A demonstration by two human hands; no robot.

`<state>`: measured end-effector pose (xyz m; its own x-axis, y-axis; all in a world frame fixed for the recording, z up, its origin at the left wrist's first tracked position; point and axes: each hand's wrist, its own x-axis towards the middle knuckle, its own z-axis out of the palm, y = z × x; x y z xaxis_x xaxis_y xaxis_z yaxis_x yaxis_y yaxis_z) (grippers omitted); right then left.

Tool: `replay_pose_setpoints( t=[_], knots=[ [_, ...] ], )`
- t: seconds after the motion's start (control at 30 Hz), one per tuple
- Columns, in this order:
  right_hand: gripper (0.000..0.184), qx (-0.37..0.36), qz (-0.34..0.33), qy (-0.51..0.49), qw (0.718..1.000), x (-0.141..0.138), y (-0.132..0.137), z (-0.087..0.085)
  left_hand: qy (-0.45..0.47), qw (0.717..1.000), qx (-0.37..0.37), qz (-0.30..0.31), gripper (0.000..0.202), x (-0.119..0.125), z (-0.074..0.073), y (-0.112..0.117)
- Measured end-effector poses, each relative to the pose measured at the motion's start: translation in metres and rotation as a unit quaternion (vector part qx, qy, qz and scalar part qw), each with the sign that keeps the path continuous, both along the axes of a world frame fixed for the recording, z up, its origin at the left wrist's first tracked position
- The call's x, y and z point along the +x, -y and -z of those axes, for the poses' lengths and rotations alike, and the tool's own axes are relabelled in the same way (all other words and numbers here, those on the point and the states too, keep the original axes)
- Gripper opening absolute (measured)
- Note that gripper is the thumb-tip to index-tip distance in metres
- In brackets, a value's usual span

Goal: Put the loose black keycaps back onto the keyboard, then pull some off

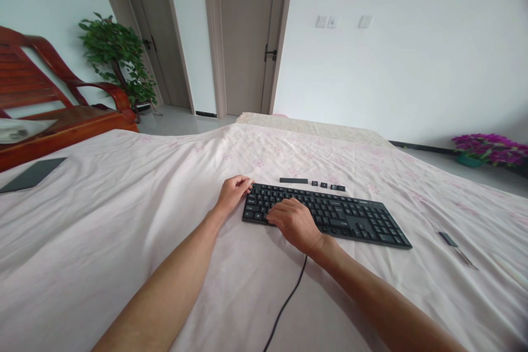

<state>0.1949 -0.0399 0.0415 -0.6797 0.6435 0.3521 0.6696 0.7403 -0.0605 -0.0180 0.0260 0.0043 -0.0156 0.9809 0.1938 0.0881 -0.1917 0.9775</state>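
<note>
A black keyboard (371, 223) lies on the pink flowered cloth, its cable (289, 300) running out from the near side. At the far left corner, my left hand (234, 192) is closed, thumb and fingers gripping the keyboard's edge. My right hand (296, 223) rests across the keys near the front, left of the middle. Its fingers are bent and pressed together, and whatever lies under the fingertips is hidden. Just beyond the keyboard sit a long loose space bar keycap (293, 180) and several small loose keycaps (324, 185) in a row.
To the right lies a keycap puller (449, 240) with a dark handle and thin wire prongs. A dark flat slab (33, 174) rests at the left edge of the cloth. Beyond stand a wooden bench (103, 121), a green plant (111, 49) and purple flowers (493, 148).
</note>
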Motion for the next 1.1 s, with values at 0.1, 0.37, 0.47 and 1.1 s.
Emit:
replay_pose_setpoints(
  t=[0.1, 0.37, 0.47, 1.1],
  knots=[
    [0.020, -0.014, 0.008, -0.028, 0.999, 0.0008, 0.0015, 0.0037, 0.002, 1.000, -0.004, -0.004, 0.035, 0.0001, 0.0004, -0.0002],
    [0.023, -0.008, 0.018, -0.027, 0.999, -0.0017, 0.0029, 0.0044, -0.001, 1.000, -0.003, -0.001, 0.034, -0.0001, 0.0005, 0.0006],
    [0.024, 0.011, 0.002, -0.007, 1.000, -0.0021, 0.0024, 0.0028, -0.001, 1.000, 0.001, -0.003, 0.034, 0.0003, 0.0008, 0.0008],
    [0.022, 0.041, -0.018, -0.008, 0.999, -0.0021, 0.0030, 0.0068, -0.026, 1.000, 0.012, 0.006, 0.036, -0.0018, 0.0065, -0.0036]
  ],
)
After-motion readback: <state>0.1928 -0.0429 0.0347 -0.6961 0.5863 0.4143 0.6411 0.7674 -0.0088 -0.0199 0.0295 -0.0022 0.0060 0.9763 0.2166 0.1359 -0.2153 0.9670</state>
